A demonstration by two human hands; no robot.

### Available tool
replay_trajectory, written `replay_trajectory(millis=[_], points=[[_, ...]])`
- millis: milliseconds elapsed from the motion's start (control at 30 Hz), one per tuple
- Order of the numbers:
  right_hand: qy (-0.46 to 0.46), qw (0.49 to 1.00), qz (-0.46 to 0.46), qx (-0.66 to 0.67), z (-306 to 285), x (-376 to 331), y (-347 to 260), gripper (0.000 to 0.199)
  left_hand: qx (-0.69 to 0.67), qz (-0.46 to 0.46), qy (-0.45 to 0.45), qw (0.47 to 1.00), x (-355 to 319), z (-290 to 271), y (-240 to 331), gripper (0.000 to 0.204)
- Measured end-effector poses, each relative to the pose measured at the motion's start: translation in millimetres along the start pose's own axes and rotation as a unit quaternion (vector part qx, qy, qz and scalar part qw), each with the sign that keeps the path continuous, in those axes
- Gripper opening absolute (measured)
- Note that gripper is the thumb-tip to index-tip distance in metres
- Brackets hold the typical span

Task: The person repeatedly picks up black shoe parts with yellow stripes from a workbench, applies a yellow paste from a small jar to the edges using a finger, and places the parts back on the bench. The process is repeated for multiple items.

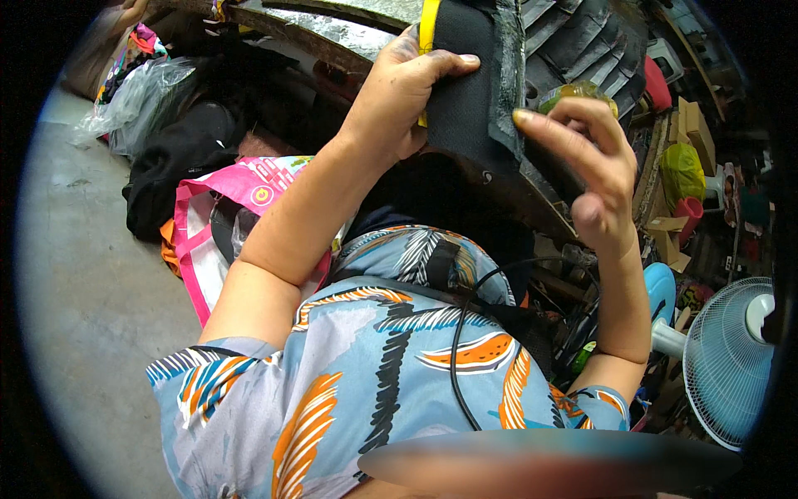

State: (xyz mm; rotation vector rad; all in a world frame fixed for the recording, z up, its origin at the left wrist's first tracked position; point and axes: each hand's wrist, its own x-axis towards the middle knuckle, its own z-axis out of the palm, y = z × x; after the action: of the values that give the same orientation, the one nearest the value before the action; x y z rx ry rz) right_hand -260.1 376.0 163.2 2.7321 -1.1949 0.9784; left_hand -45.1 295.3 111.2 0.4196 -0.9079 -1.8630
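Observation:
My left hand (407, 87) is closed on a black textured flat piece (461, 91), thumb on its face and the other fingers behind it. A yellow strip (428, 29) runs along the piece's left edge. The right border looks shiny and grey, as if coated. My right hand (594, 154) holds nothing; its index finger is stretched out with the yellowish tip at that border, the other fingers loosely bent. Beyond the right hand stands a yellow-green container (573, 93), partly hidden. Several similar black pieces (573, 37) lie overlapped at the upper right.
A worn workbench edge (316, 35) runs across the top. At the left, a pink-and-white bag (199, 249), black cloth (179, 162) and a clear plastic bag (154, 100) lie on the floor. A blue fan (727, 366) stands at the right near cardboard boxes (697, 137). A black cable (455, 358) hangs over my front.

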Motion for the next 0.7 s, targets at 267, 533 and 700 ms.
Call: replay_trajectory(millis=[267, 533, 700], points=[[-0.019, 0.979, -0.104, -0.174, -6, 7, -16, 0.074, 0.008, 0.026, 0.017, 0.999, 6, -2, -15, 0.024], [-0.026, 0.972, -0.135, -0.189, -10, 1, -7, 0.07, -0.035, -0.028, 0.036, 0.998, 3, -1, -6, 0.027], [0.025, 0.985, -0.06, -0.162, -17, -6, -3, 0.069, -0.044, -0.048, 0.023, 0.998, 3, 1, -4, 0.029]])
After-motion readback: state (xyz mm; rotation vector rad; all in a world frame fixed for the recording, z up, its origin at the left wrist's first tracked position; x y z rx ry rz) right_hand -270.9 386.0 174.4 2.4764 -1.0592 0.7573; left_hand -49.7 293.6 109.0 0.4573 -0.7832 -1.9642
